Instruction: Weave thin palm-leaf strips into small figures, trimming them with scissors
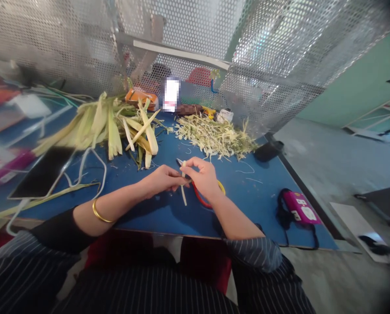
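My left hand [168,178] and my right hand [204,176] meet over the front middle of the blue table, fingers pinched together. Between their fingertips is a narrow pale strip of corn husk [184,196], one end hanging down. Under my right hand shows a red and yellow looped handle [221,187], apparently of scissors; a dark tip sticks out beyond my fingers, and the rest is hidden. Beyond my hands lies a heap of small cut husk pieces [214,137]. Long whole husks [96,124] are piled to the left.
A phone [42,172] with a white cable lies at left. Another lit, blurred-out screen [171,94] stands at the back beside an orange packet [142,98]. A magenta box [301,207] with a black strap sits at right, near a dark cup-like object [268,150]. Perforated metal sheeting [195,26] rises behind.
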{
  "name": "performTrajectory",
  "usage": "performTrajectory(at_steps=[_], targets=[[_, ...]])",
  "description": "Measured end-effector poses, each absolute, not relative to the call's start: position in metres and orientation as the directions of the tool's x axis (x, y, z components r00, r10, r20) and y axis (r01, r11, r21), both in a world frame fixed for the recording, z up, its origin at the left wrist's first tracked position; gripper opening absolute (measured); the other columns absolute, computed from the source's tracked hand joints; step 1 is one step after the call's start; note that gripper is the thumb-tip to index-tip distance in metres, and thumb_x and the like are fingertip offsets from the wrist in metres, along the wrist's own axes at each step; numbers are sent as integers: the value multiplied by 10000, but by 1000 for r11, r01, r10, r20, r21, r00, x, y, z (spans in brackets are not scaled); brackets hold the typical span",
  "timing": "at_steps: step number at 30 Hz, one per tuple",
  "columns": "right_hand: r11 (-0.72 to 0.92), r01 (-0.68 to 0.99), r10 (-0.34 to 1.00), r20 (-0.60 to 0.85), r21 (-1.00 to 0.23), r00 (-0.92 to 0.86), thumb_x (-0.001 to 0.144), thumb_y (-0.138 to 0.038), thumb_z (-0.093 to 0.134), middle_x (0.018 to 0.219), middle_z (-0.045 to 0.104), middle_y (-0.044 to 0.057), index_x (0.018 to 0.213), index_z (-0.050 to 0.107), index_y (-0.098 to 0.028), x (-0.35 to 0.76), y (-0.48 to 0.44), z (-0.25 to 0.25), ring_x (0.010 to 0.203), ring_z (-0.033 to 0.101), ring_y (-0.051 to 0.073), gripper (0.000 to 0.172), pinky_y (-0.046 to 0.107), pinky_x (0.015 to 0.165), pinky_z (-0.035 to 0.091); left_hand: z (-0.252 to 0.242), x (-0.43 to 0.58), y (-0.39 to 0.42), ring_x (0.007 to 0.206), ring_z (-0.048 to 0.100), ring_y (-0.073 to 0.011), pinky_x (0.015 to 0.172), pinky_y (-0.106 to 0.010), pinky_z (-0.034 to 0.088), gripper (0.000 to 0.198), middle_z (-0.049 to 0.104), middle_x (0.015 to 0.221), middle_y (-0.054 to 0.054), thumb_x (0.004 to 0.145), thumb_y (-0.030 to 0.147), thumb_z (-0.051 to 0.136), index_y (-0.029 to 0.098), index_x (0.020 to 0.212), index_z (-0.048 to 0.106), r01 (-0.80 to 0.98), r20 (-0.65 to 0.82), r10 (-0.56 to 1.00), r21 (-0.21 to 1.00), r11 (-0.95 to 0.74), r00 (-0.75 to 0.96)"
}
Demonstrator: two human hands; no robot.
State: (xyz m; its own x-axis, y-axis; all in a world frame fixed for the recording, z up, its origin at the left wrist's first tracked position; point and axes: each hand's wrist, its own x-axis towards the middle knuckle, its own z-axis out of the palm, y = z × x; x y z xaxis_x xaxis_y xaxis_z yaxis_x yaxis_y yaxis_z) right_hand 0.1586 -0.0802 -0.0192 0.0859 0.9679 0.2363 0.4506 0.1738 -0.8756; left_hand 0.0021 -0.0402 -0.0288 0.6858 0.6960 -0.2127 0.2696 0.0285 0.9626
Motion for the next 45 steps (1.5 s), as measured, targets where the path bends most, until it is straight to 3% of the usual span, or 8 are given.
performTrajectory(at_steps=[7,13,19,28,35,38,42,45], targets=[[298,573,921,387,-763,36,773,-261,592,738,630,-2,644,576,-209,153,-77,-27,747,572,145,140,300,783,432,-27,3,-44,453,419,-82,466,-209,313,268,524,481,1,707,399,642,143,660,706,233,-203,608,972,31,767],[308,666,837,526,-679,149,836,-326,531,977,662,49,871,653,-219,171,-75,-14,971,577,187,166,332,882,400,-22,2,-36,466,422,-61,439,-188,296,390,550,589,-9,768,495,577,137,845,710,79,-207,775,977,200,597],[199,734,954,299,-649,5,852,-415,500,650,627,-5,694,603,-203,170,-79,-11,649,550,139,284,264,655,387,-19,-3,-28,490,475,-75,421,-178,321,435,596,654,-36,741,535,593,115,827,674,-18,-237,837,959,282,494],[369,822,899,390,-433,-198,871,-270,494,602,560,-36,643,507,-209,161,-78,-21,590,496,115,236,329,929,327,-21,5,-31,448,475,-60,464,-188,389,249,573,547,-3,703,353,686,105,714,664,-43,-246,879,957,287,409],[262,939,781,621,-221,-71,893,-278,452,911,643,73,894,616,-212,158,-88,-18,929,533,207,177,379,936,284,-18,-2,-26,695,654,-142,672,-246,515,276,710,783,-87,721,318,698,109,900,685,-230,-244,848,894,385,471],[287,928,785,613,-238,-86,885,-332,477,869,639,70,863,619,-205,152,-91,-21,852,541,196,192,339,825,329,-17,-3,-26,796,663,-171,755,-293,523,295,720,864,-101,698,259,721,107,945,670,-331,-163,884,885,327,438],[254,893,888,457,-372,-62,842,-450,526,782,632,43,818,610,-195,142,-86,-29,733,559,174,269,307,724,348,-17,2,-30,778,664,-172,724,-279,519,323,720,851,-102,686,225,727,98,976,664,-335,-126,892,897,290,435],[229,847,926,376,-479,-38,867,-363,505,719,629,17,698,579,-202,138,-82,-33,696,564,154,244,282,691,348,-19,5,-31,778,659,-168,722,-263,508,310,720,850,-104,653,222,751,94,927,683,-331,-114,893,902,277,436]])
